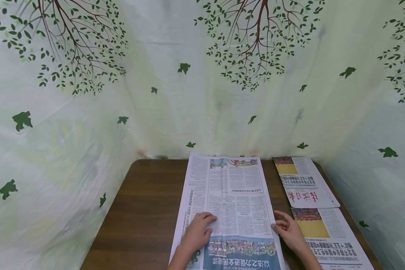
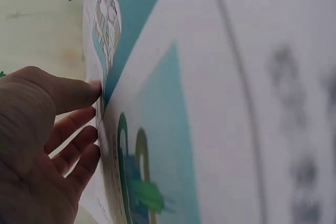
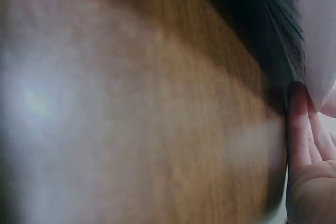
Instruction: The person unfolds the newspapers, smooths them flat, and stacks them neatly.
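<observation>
A large newspaper (image 1: 237, 210) lies lengthwise on the brown table, its blue headline band at the near end. My left hand (image 1: 197, 230) rests on the left part of the page, fingers loosely bent. In the left wrist view, thumb and fingertips of that left hand (image 2: 58, 124) touch the printed sheet (image 2: 157, 98). At the newspaper's right edge, my right hand (image 1: 291, 232) pinches the paper's side between thumb and fingers. The right wrist view has the right hand (image 3: 310, 150) low against the table, with the white paper edge (image 3: 317, 35) between thumb and fingers.
Two folded newspapers lie along the table's right side, one farther back (image 1: 305, 187) and one nearer (image 1: 334, 240), just right of my right hand. Brown table surface (image 1: 145, 210) shows on the left. A leaf-patterned curtain (image 1: 222, 112) hangs behind and around the table.
</observation>
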`<state>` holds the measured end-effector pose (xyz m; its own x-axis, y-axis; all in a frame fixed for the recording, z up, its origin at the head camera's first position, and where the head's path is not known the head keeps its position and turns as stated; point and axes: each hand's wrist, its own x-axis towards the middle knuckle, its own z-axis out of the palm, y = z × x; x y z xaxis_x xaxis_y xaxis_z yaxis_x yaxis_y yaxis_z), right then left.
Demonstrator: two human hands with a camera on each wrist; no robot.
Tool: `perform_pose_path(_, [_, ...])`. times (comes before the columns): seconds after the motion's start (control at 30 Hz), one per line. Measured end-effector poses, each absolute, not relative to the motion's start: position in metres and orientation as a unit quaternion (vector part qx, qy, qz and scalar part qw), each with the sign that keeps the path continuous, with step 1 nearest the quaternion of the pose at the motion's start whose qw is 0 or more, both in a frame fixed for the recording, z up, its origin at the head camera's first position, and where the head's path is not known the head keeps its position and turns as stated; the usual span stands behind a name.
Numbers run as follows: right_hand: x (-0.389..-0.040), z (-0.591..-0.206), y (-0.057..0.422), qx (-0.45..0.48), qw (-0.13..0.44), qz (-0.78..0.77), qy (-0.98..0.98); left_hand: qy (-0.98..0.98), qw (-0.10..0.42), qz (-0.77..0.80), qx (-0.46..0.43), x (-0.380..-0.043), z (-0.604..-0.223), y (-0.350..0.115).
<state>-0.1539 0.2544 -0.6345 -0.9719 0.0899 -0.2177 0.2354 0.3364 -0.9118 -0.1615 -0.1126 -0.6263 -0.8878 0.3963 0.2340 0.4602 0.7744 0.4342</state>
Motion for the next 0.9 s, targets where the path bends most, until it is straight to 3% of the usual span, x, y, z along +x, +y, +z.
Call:
perform_pose_path(0.53, [-0.148,-0.631,0.243,0.117,0.058,-0.525,0.841,-0.923,-0.004,-0.312,-0.227,-0.165,-0.621,-0.07])
perform_pose_path(0.9, [-0.149,-0.63,0.241,0.126,0.05,-0.529,0.838,-0.889,-0.096,-0.356,-0.27,-0.176,-0.616,-0.03])
